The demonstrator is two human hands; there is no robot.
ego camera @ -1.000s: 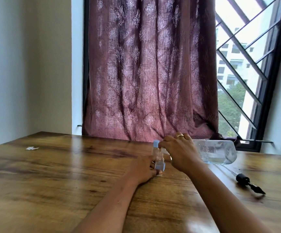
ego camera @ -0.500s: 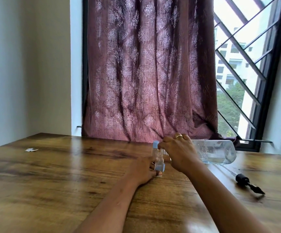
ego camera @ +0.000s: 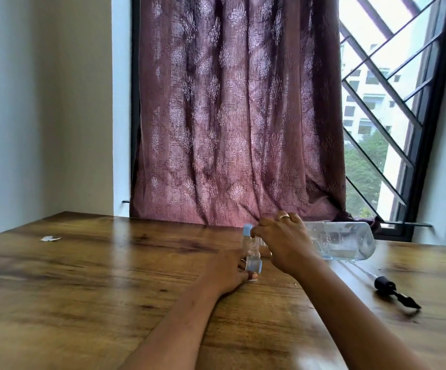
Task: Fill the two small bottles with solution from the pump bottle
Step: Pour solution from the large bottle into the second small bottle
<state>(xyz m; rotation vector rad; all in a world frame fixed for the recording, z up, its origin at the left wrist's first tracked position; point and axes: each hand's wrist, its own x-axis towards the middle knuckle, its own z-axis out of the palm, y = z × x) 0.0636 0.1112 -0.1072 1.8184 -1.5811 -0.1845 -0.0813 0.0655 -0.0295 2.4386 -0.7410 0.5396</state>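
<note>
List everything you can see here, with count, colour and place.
table: 1, brown wood, lower frame
curtain: 1, maroon patterned, behind the table
window grille: 1, black, right of the curtain
paper scrap: 1, white, far left on the table
capped small bottle: 1, clear with blue cap, upright between the hands
front small bottle: 1, clear, pale blue base, at the left fingers
big bottle: 1, clear, tipped toward the small bottles
pump: 1, black with clear tube, on the table at right
ring: 1, gold, on the right hand
left hand: 1, holds the front small bottle
right hand: 1, grips the big bottle at its left end
</note>
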